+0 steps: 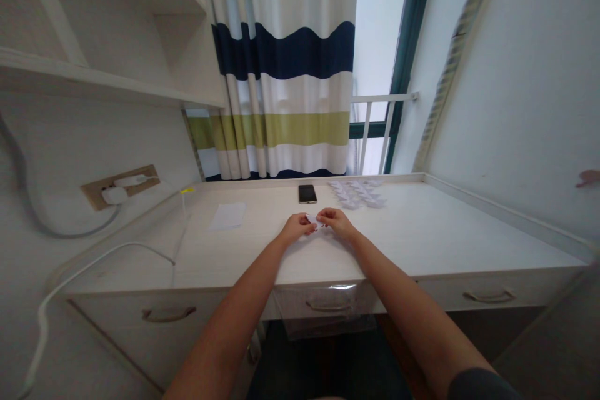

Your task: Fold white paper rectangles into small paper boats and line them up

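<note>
White desk (pixel 445 225), one phone (pixel 307 194), two hands (pixel 296 227) (pixel 335 222) on apparently one paper piece (pixel 312 219)

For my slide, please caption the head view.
Left hand and right hand hold a small white paper at a white desk.

Single view, head-worn cam. Looks from above near edge of white desk (pixel 435 225), faces forward and down. Wide coverage. Forearms (pixel 248 300) enter from bottom edge, nearest to lens; left hand (pixel 295 228) and right hand (pixel 336 222) farther off, just below frame center. Desk spans middle distance. Curtain (pixel 304 50) beyond it, top center, farthest back. Shelf unit (pixel 107 84) upper left, side wall (pixel 529 106) right. Drawer fronts (pixel 450 287) low, seen from above.
</note>
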`<state>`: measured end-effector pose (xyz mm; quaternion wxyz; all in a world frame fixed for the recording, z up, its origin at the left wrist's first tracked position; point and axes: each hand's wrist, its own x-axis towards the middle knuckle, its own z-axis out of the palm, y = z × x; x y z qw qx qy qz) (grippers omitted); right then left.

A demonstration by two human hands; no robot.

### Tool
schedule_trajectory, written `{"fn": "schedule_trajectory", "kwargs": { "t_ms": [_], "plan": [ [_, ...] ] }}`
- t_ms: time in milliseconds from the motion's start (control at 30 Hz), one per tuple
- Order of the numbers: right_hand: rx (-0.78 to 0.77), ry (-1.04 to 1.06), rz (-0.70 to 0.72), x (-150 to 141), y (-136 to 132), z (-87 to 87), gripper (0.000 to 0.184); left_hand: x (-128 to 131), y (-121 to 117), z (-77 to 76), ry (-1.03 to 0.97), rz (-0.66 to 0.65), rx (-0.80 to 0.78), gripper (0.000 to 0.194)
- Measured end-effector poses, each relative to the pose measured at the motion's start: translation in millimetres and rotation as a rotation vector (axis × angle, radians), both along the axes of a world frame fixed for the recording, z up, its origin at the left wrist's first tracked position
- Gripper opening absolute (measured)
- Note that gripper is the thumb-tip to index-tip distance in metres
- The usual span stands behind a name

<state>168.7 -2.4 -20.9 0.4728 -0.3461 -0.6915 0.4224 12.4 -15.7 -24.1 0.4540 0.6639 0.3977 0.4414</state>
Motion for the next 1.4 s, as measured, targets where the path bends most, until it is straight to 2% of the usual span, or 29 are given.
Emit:
{"fn": "schedule_trajectory", "kwargs": {
  "t_ms": [133, 300, 400, 633, 933, 1167, 1400],
  "plan": [
    [0.001, 0.004, 0.013, -0.5, -2.9, 1.6, 0.024, -0.7, 1.4, -0.2, 0.013, 0.007, 0.022, 0.023],
    [-0.021, -0.026, -0.029, 0.8, -7.1, 6.7, 0.028, -2.6, 4.5, -0.6, 0.003, 0.099, 0.095, 0.023],
    [-0.047, -0.021, -0.028, 1.7, -7.5, 8.6, 0.028, -3.6, 4.3, 0.3, -0.011, 0.088, 0.081, 0.023],
    [-0.186, 0.172, -0.045, 1.9, -4.0, 6.7, 0.029, -5.8, 3.1, 4.4, -0.084, 0.112, 0.031, 0.027],
    [-0.117, 0.160, -0.016, 1.7, -4.4, 6.1, 0.030, -4.0, -2.0, 6.7, -0.048, 0.059, -0.009, 0.031],
    [-0.101, 0.177, 0.023, 0.7, -3.8, 3.9, 0.034, -2.5, -1.6, 7.9, -0.158, 0.019, -0.138, 0.035],
    [-0.032, 0.140, 0.037, -0.7, -6.3, 3.3, 0.031, -3.1, 0.6, 3.6, -0.137, 0.028, -0.078, 0.031]
  ]
}}
